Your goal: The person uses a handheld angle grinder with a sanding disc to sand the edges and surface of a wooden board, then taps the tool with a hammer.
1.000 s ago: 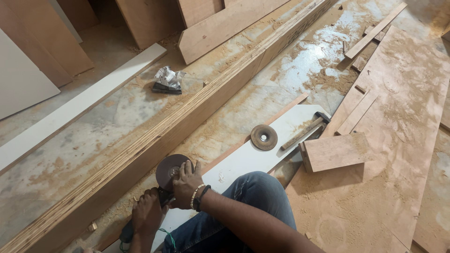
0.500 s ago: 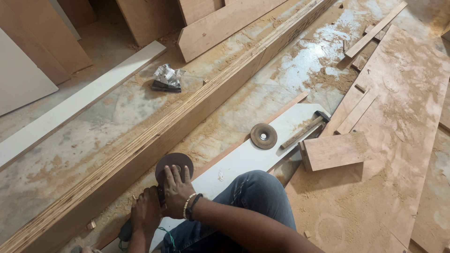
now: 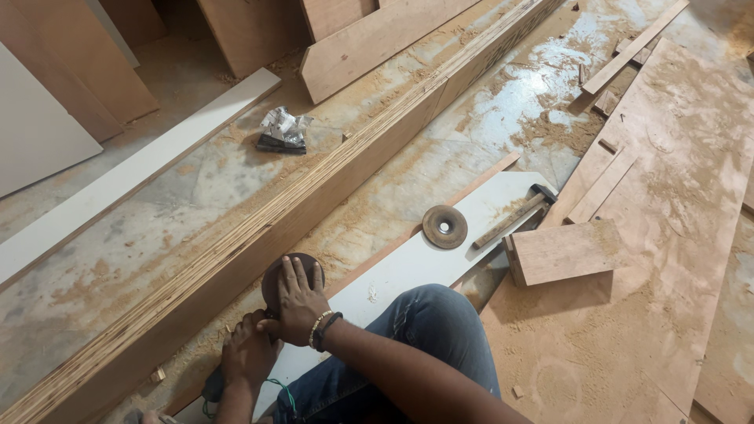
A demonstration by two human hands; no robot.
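A dusty concrete floor (image 3: pixel 118 259) strewn with sawdust carries a long laminated plywood beam (image 3: pixel 314 204). The left hand (image 3: pixel 247 357) grips a grinder body; the right hand (image 3: pixel 298 302) lies spread, pressing its round brown sanding disc (image 3: pixel 275 275) beside the beam. Farther right lie a loose disc (image 3: pixel 444 227) and a wooden-handled hammer (image 3: pixel 514 216).

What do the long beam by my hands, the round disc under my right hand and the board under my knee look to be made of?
Long beam: stacked plywood, judging by the thin layered stripes along its top edge; bare, dusty faces.
Round disc under the right hand: dark brown, matte, probably an abrasive sanding disc.
White board: smooth white face, likely laminated board; the core is hard to tell.
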